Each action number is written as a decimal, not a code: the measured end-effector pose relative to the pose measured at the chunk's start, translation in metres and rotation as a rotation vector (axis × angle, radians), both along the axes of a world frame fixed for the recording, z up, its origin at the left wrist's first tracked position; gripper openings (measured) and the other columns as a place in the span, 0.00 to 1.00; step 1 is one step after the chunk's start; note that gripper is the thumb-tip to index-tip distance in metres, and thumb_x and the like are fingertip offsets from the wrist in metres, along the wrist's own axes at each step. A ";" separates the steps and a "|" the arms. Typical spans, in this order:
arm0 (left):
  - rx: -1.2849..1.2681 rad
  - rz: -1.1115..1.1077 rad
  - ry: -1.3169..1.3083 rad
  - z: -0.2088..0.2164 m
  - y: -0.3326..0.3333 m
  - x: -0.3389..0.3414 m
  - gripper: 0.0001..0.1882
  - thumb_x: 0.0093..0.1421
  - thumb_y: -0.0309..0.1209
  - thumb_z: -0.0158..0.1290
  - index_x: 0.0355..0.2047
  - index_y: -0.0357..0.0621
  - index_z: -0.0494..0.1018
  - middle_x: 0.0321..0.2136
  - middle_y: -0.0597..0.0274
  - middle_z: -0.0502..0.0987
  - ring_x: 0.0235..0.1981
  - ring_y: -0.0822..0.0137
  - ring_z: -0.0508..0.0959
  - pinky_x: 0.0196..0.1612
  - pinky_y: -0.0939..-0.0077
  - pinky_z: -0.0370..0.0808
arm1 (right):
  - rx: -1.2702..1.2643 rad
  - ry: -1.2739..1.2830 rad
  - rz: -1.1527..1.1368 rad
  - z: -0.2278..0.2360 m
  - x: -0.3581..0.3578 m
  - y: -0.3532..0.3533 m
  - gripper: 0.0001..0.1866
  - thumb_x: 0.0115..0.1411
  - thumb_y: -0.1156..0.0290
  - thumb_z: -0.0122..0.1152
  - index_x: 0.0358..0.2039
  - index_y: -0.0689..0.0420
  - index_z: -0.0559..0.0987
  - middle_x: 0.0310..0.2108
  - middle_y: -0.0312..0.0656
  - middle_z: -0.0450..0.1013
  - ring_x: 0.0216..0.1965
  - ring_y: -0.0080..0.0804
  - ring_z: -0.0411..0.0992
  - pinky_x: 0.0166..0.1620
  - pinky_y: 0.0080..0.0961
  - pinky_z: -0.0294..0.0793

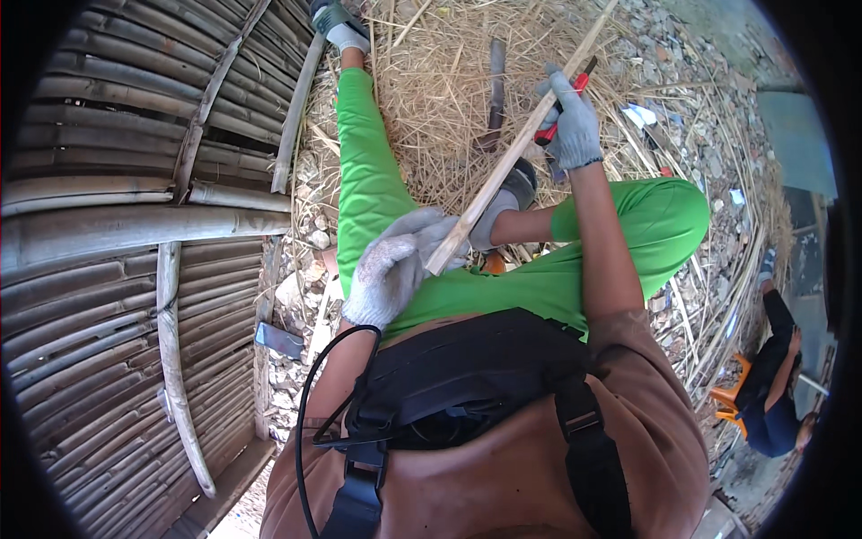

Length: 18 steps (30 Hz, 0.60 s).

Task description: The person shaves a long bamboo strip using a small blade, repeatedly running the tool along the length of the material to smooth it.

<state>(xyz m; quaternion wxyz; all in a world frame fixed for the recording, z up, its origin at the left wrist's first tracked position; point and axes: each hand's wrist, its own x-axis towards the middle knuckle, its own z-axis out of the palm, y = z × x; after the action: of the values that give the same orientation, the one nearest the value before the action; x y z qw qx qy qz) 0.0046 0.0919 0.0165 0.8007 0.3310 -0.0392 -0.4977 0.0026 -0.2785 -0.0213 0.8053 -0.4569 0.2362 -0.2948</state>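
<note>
A long pale strip [503,171], split bamboo or wood by its look, slants from my lap up to the far right. Its near end lies across the fingers of my left hand [391,269], which wears a whitish knit glove and curls around it from behind. Farther up the strip, my gloved right hand [575,126] is closed on a red and black tool [546,135] that looks like a utility knife. The strip runs against the fingers of that hand. The knife's blade cannot be made out.
A bamboo slat wall [99,269] stands close on my left, a phone-like slab [279,340] at its foot. Straw [431,108] and rubble cover the ground, with a dark rod [496,85] ahead. At far right a person [777,395] sits by an orange chair [732,395].
</note>
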 end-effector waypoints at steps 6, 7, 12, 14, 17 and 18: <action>0.138 -0.029 -0.160 0.008 -0.009 0.000 0.38 0.66 0.36 0.61 0.70 0.28 0.62 0.65 0.30 0.72 0.61 0.41 0.79 0.66 0.47 0.77 | 0.026 -0.018 -0.083 -0.001 -0.008 -0.005 0.20 0.73 0.57 0.67 0.50 0.63 0.81 0.29 0.34 0.76 0.20 0.18 0.67 0.22 0.18 0.66; 0.150 -0.018 -0.192 0.009 -0.011 -0.001 0.35 0.67 0.34 0.59 0.69 0.28 0.63 0.62 0.34 0.74 0.59 0.45 0.80 0.64 0.51 0.78 | 0.023 -0.005 -0.095 -0.001 -0.007 -0.003 0.19 0.73 0.56 0.67 0.47 0.62 0.81 0.28 0.34 0.75 0.19 0.18 0.67 0.22 0.19 0.66; 0.474 -0.266 -0.610 0.030 -0.028 -0.007 0.28 0.71 0.36 0.58 0.66 0.32 0.69 0.47 0.51 0.84 0.45 0.57 0.85 0.52 0.64 0.81 | 0.027 0.096 -0.126 -0.008 -0.023 -0.009 0.19 0.71 0.52 0.69 0.43 0.58 0.81 0.25 0.31 0.74 0.18 0.18 0.67 0.22 0.19 0.68; 0.721 -0.348 -1.003 0.035 -0.027 -0.004 0.24 0.73 0.38 0.58 0.63 0.37 0.74 0.36 0.60 0.84 0.36 0.64 0.84 0.43 0.67 0.81 | -0.008 0.114 -0.102 0.003 -0.018 0.005 0.20 0.72 0.53 0.67 0.51 0.58 0.82 0.25 0.29 0.74 0.19 0.17 0.69 0.21 0.20 0.67; 0.738 -0.115 -1.074 0.021 -0.012 -0.002 0.24 0.71 0.39 0.62 0.60 0.35 0.77 0.28 0.67 0.81 0.27 0.74 0.79 0.34 0.75 0.78 | -0.264 0.199 -0.238 0.024 0.000 -0.001 0.24 0.70 0.61 0.70 0.61 0.58 0.75 0.31 0.34 0.80 0.23 0.23 0.74 0.27 0.23 0.76; 0.734 -0.090 -0.942 0.031 -0.001 0.005 0.24 0.71 0.40 0.62 0.59 0.35 0.78 0.28 0.66 0.81 0.26 0.75 0.79 0.33 0.76 0.78 | -0.542 0.171 -0.341 0.036 0.004 -0.012 0.27 0.69 0.63 0.70 0.63 0.59 0.73 0.36 0.37 0.82 0.29 0.28 0.78 0.32 0.27 0.79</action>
<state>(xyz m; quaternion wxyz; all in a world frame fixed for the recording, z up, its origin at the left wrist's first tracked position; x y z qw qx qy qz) 0.0091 0.0913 0.0473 0.5086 0.7690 -0.2294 -0.3120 0.0062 -0.2909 0.0149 0.5708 -0.6313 0.2889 -0.4383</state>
